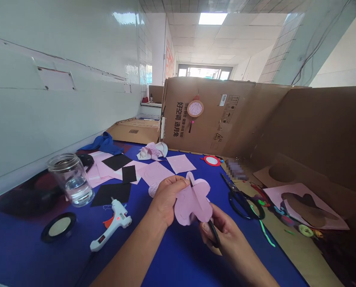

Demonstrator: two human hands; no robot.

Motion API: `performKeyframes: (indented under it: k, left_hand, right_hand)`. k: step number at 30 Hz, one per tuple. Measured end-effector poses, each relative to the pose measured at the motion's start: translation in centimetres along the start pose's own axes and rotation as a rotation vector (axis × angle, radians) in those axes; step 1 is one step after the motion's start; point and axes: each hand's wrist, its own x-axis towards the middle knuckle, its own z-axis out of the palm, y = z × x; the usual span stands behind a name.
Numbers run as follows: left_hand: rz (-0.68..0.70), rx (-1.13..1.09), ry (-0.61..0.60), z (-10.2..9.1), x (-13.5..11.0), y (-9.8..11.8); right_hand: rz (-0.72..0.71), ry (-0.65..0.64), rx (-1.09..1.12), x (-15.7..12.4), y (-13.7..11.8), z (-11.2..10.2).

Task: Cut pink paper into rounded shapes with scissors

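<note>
My left hand (pixel 166 197) pinches the top edge of a pink flower-shaped paper cutout (pixel 192 201), held upright above the blue table (pixel 172 255). My right hand (pixel 225 235) grips a thin black tool (pixel 214 233) whose shaft runs up behind the cutout to its top; I cannot tell whether it is a pen or a stick. Both hands are closed around what they hold.
A white glue gun (pixel 112 223) and a glass jar (pixel 72 179) stand on the left. Pink sheets (pixel 155 173) and black sheets (pixel 116 161) lie behind. Black scissors (pixel 240 197) rest to the right on cardboard, near a cut pink sheet (pixel 300 195). Cardboard walls (pixel 225 115) close the back.
</note>
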Motion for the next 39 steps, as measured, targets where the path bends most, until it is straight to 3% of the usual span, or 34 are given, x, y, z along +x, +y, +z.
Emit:
performKeyframes:
  k: [39]
  left_hand:
    - [0.044,0.105,-0.072,-0.72,0.25,0.91]
  right_hand:
    - [0.004,-0.017,-0.027,-0.07,-1.02,0.88]
